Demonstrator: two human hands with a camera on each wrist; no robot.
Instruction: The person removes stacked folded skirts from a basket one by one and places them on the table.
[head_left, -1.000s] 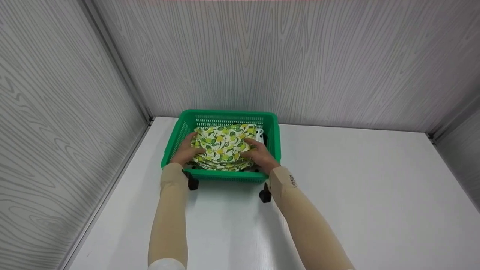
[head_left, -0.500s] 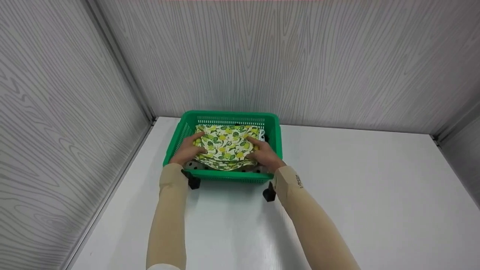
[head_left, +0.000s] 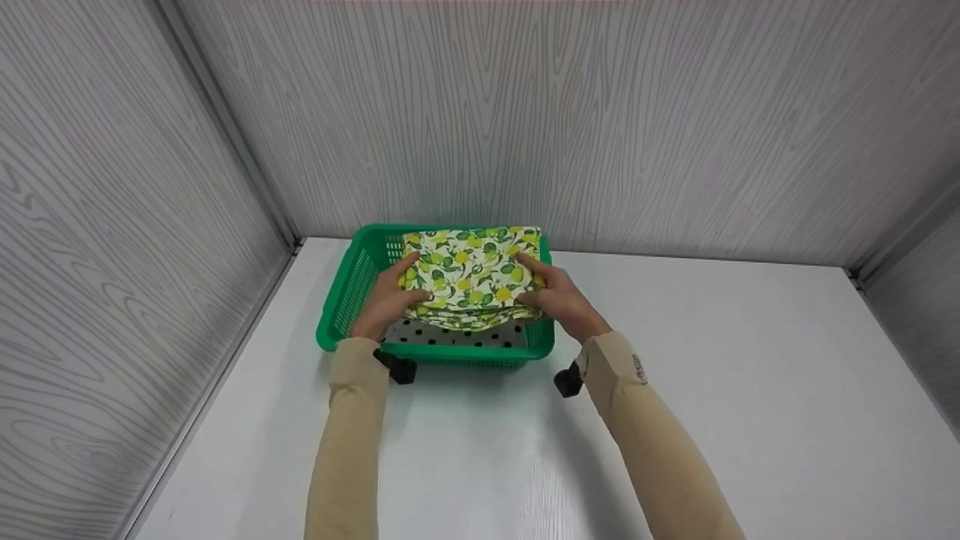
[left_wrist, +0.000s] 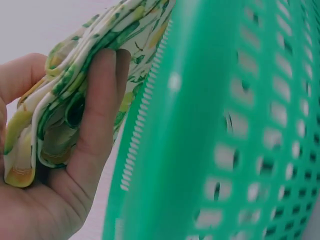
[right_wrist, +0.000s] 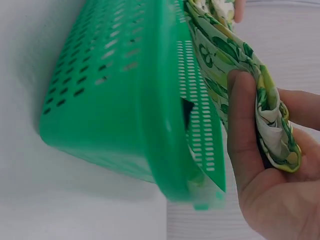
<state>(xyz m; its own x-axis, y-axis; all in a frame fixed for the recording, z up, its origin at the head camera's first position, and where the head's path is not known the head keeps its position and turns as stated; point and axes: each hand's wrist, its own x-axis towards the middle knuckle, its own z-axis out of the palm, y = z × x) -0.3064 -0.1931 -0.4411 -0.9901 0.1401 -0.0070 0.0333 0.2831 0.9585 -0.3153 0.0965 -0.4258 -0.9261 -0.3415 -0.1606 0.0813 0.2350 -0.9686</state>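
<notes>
Both hands hold a folded lemon-print cloth point(head_left: 472, 270) above the green basket point(head_left: 341, 300). The left hand point(head_left: 391, 300) grips its left edge, thumb on top; in the left wrist view the fingers point(left_wrist: 97, 115) curl under the layered folds. At the opposite edge, the right hand point(head_left: 561, 300) pinches the cloth, and the right wrist view shows its folds point(right_wrist: 272, 125) between thumb and fingers. Below, inside the basket, lies a white cloth with black dots point(head_left: 450, 336), partly hidden by the lemon-print cloth.
The basket stands on a white table point(head_left: 697, 360) close to the back wall point(head_left: 480, 112). A side wall point(head_left: 112, 262) rises at the left. Black camera mounts point(head_left: 568, 381) stick out from the wrists near the basket's front rim.
The lemon-print cloth has risen out of the basket in both hands and shifted a little to the right. More of the dotted cloth beneath now shows.
</notes>
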